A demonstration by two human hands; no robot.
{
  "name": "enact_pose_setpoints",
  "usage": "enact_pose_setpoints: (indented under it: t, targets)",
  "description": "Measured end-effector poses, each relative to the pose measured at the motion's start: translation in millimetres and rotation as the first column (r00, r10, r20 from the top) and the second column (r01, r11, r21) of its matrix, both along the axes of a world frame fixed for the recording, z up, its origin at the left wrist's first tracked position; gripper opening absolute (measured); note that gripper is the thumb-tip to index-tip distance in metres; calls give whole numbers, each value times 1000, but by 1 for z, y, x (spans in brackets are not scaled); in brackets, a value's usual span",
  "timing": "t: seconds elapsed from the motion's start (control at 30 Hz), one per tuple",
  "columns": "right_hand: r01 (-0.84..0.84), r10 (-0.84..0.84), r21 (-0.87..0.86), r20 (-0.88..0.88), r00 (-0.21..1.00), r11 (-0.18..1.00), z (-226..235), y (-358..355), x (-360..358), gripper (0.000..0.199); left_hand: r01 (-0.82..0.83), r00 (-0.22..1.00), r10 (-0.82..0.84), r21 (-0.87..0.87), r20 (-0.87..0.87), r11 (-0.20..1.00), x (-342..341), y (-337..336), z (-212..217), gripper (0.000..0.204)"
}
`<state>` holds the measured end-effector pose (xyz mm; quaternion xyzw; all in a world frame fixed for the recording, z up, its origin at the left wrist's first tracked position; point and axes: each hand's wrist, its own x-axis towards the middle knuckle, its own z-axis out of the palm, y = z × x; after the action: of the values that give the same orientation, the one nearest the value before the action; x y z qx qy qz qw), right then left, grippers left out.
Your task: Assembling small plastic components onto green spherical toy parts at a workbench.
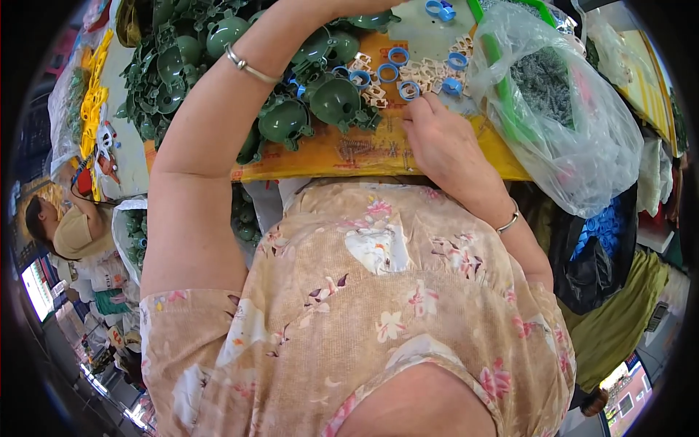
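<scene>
On the cluttered table (328, 156), her right hand (437, 138) rested loosely curled just below a blue ring (408, 89), the left hand hidden beyond the frame's top.

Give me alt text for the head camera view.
The right hand rests by blue rings on a yellow table; the left arm reaches over green plastic parts, its hand out of view. A clear bag sits right.

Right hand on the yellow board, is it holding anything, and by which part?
It cannot be told: the right hand lies knuckles up, fingertips among the blue rings, and the hand itself hides any grip.
</scene>
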<state>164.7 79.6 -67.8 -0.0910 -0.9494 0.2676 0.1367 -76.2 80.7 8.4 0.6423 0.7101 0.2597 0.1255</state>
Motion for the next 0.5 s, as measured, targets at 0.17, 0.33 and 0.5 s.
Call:
enact_pose_setpoints:
  t: [0.17, 0.33, 0.5]
  targets:
    - [25, -57, -273, -109, 992, 962, 3, 10, 3, 5, 11, 883, -108, -210, -458, 978, -7, -15, -18, 15]
    - [71, -203, -401, -298, 933, 913, 0, 9, 3, 12, 165, 756, -200, -115, -623, 980, -34, -12, -58, 37]
    - [94, -263, -456, -322, 909, 885, 2, 13, 2, 12, 17, 816, -194, -314, -545, 949, -24, -2, -46, 27]
